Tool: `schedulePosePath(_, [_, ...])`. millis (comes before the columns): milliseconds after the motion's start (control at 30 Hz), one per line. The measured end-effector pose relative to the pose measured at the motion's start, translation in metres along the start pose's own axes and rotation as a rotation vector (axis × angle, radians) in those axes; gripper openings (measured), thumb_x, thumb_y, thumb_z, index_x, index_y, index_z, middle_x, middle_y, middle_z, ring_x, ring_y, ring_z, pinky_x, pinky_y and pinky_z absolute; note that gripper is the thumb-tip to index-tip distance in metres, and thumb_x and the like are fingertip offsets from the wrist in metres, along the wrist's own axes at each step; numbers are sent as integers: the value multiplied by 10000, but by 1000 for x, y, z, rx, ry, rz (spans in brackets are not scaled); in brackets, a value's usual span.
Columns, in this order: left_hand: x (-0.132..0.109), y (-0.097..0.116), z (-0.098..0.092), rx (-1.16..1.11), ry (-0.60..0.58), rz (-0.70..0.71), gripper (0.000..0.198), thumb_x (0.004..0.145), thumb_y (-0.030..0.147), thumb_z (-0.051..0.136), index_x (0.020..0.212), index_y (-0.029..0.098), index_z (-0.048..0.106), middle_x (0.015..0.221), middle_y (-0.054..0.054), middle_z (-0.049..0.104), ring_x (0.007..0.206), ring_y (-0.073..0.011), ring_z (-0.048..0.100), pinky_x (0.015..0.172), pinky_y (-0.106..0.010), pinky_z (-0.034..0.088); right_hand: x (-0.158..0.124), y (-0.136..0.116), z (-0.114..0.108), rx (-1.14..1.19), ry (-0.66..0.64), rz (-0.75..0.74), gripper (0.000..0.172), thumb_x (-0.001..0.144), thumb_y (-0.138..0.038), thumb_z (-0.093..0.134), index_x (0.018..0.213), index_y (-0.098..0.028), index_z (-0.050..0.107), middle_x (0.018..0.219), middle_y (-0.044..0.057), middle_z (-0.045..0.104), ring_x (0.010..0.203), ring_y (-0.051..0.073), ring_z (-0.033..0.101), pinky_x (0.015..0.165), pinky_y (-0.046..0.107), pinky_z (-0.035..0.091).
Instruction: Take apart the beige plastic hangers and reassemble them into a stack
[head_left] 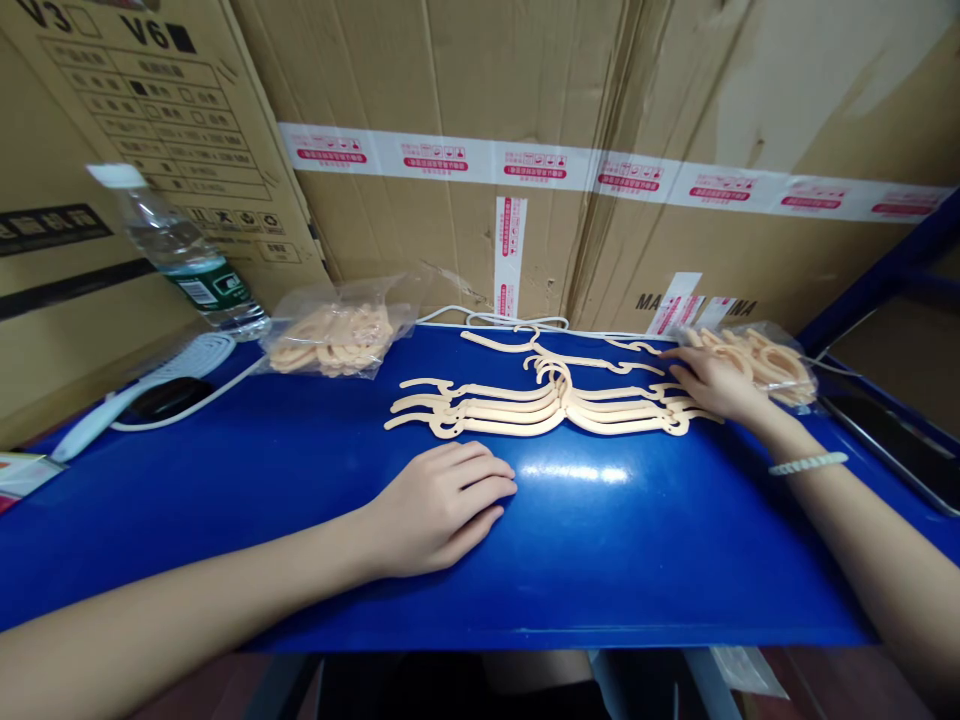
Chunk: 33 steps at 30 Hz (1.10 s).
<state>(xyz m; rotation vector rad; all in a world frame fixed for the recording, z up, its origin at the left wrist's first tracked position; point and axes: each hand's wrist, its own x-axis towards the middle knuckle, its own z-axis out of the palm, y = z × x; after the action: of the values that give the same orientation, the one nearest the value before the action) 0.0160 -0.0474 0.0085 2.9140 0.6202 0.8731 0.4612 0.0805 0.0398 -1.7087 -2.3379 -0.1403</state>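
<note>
My left hand (448, 505) lies on the blue table with nothing in it, its fingers loosely extended, just in front of several stacked beige hangers (506, 412). At the right, my right hand (709, 380) reaches over the right ends of the hangers, fingers apart, its fingertips by a small beige piece (637, 346). Another beige hanger (499, 344) lies behind the stack. Beside my right hand is a clear bag of beige parts (784, 368). A second bag of beige parts (330, 340) sits at the back left.
A water bottle (199, 275) stands tilted at the back left, near a white-handled brush (150, 385) and a black object (171, 398). A phone (896, 450) lies at the right. Cardboard (435, 230) rises behind the blue table (600, 570), with a white cable at its foot.
</note>
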Motion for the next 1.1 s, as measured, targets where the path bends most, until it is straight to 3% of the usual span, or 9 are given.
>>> schedulePosePath(133, [0,-1,2,-19,3,-14,204,986,173,519,1115,140,674,1126,-105,719,1008,-228,659,908,-385,563,3,1,8,19,-9,-54,513,989,-414,331,1335,-148,601,1345,191,627,1278,357,564,1094,536,447])
schedulePosePath(267, [1,0,3,-26,-5,-20,203,985,173,514,1103,139,675,1117,-108,712,996,-220,651,898,-377,561,4,0,13,-25,-10,-47,615,1011,-515,291,1415,-134,556,1518,203,485,1484,383,322,1225,593,232])
schedulePosePath(333, [1,0,3,-21,-5,-23,210,985,173,507,1103,141,677,1110,-113,711,993,-217,650,894,-370,562,5,2,16,-28,-56,-25,643,1014,-546,276,1460,-155,522,1558,181,448,1511,383,263,1238,607,174])
schedulePosePath(500, [2,1,2,-14,-13,-23,226,991,186,489,1103,147,682,1103,-121,710,999,-221,652,893,-370,565,9,6,18,13,-140,-9,652,1000,-569,296,1433,-155,554,1517,168,507,1463,369,372,1237,556,245])
schedulePosePath(633, [2,1,1,-12,-17,-22,224,995,185,488,1106,146,679,1110,-119,711,1006,-224,650,894,-373,562,8,9,12,44,-91,-64,551,991,-509,346,1288,-169,662,1356,169,636,1298,358,554,1145,532,405])
schedulePosePath(733, [3,0,1,-15,-18,-21,216,996,180,495,1109,143,676,1117,-112,711,1007,-225,648,900,-376,558,5,9,7,39,-44,-64,428,947,-366,390,1119,-179,735,1187,157,708,1122,345,649,1020,509,504])
schedulePosePath(867, [3,0,1,-16,-16,-15,211,995,177,504,1112,139,675,1116,-108,712,1003,-225,650,894,-378,559,3,5,4,-5,1,11,356,883,-235,416,971,-206,760,1059,125,746,982,324,688,904,468,535])
schedulePosePath(1100, [2,1,1,-16,-17,-13,209,993,176,509,1113,137,675,1123,-107,710,1008,-229,648,893,-382,557,0,-4,2,-21,66,133,224,833,-220,504,859,-216,727,901,94,764,843,303,709,780,417,544])
